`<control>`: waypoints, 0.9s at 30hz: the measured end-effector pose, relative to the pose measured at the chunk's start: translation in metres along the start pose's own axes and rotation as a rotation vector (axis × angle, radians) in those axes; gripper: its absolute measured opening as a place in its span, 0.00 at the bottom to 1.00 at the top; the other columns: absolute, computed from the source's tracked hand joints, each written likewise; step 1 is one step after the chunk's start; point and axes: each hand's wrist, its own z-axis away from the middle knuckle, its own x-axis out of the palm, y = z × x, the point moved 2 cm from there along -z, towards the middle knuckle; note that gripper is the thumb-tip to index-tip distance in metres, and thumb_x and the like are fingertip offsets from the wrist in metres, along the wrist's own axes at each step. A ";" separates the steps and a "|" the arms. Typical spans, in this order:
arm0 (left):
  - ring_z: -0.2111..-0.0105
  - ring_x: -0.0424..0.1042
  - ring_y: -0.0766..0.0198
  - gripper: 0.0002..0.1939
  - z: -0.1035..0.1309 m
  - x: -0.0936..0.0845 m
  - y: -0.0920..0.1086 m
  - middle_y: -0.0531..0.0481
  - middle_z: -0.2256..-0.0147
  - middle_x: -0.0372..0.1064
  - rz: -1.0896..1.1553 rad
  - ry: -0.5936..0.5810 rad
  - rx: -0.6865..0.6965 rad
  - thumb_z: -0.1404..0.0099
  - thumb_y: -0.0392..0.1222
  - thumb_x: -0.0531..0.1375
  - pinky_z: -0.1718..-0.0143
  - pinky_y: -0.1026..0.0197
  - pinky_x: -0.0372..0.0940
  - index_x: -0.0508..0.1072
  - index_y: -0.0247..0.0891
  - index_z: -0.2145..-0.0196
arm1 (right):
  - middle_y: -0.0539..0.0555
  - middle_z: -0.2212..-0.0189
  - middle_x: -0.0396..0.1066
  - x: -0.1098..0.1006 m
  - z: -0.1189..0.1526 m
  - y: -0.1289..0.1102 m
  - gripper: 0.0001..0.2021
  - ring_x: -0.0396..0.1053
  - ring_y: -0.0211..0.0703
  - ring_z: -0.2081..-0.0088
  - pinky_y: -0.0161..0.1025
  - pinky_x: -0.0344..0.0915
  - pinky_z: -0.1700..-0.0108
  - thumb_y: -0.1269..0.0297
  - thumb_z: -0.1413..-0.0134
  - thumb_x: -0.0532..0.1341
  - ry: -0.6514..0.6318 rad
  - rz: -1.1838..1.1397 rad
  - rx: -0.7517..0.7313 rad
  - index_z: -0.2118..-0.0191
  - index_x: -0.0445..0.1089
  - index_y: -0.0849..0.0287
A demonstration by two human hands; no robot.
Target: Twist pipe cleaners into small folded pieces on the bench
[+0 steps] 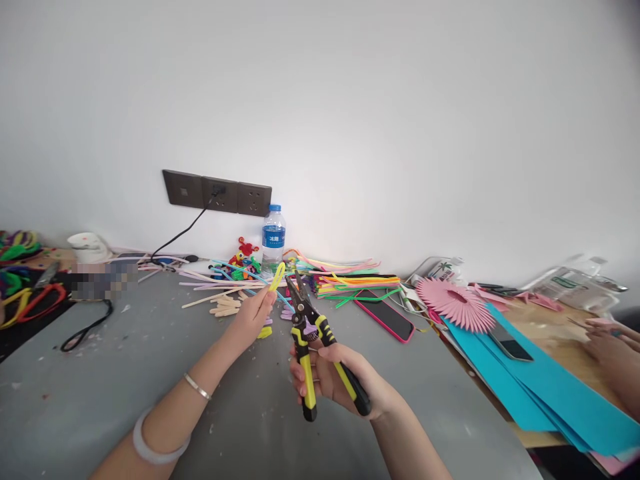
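Note:
Pinched in my left hand (253, 320) is a yellow pipe cleaner (277, 275), bent into a narrow loop that points up. My right hand (345, 380) is wrapped round the black and yellow handles of a pair of pliers (306, 327). The pliers' jaws point up and stand slightly apart, just right of the yellow loop, with nothing visible between them. Behind my hands lie wooden craft sticks (226, 305) and a bundle of coloured pipe cleaners (357, 285). A small yellow piece (265, 332) rests on the grey table below my left hand.
A water bottle (273, 237) stands by the wall beside small colourful figures (245, 257). A pink-edged phone (385, 317) lies right of the pliers. Further right are a pink folded-paper fan (455, 303), blue sheets (530, 373) and another person's hands (613, 347). Scissors (43, 303) lie far left.

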 end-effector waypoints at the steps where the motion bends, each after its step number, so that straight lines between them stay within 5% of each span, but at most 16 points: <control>1: 0.80 0.52 0.65 0.17 0.000 0.000 -0.001 0.58 0.80 0.50 0.000 0.001 0.001 0.29 0.52 0.46 0.76 0.62 0.45 0.64 0.40 0.68 | 0.54 0.68 0.64 0.000 0.000 0.000 0.16 0.65 0.42 0.67 0.42 0.61 0.58 0.56 0.52 0.61 -0.001 0.000 0.002 0.60 0.67 0.61; 15: 0.81 0.56 0.60 0.12 0.002 -0.002 0.009 0.55 0.82 0.55 -0.098 -0.083 0.015 0.33 0.50 0.54 0.75 0.63 0.44 0.70 0.41 0.69 | 0.53 0.69 0.66 -0.004 0.001 -0.002 0.15 0.66 0.41 0.69 0.41 0.63 0.61 0.56 0.50 0.62 0.080 0.063 -0.040 0.60 0.65 0.61; 21: 0.80 0.60 0.59 0.12 0.002 -0.003 0.008 0.54 0.82 0.58 -0.185 -0.087 0.021 0.32 0.51 0.54 0.75 0.63 0.44 0.71 0.41 0.66 | 0.46 0.76 0.60 -0.010 0.003 0.002 0.14 0.58 0.32 0.78 0.35 0.60 0.72 0.57 0.50 0.63 0.190 0.149 -0.082 0.63 0.62 0.59; 27: 0.80 0.61 0.59 0.10 0.003 -0.003 0.004 0.54 0.83 0.58 0.013 -0.092 -0.026 0.37 0.50 0.59 0.77 0.64 0.45 0.72 0.42 0.66 | 0.42 0.80 0.53 -0.016 0.007 0.008 0.12 0.48 0.28 0.83 0.31 0.49 0.79 0.59 0.50 0.63 0.294 0.178 -0.128 0.66 0.59 0.57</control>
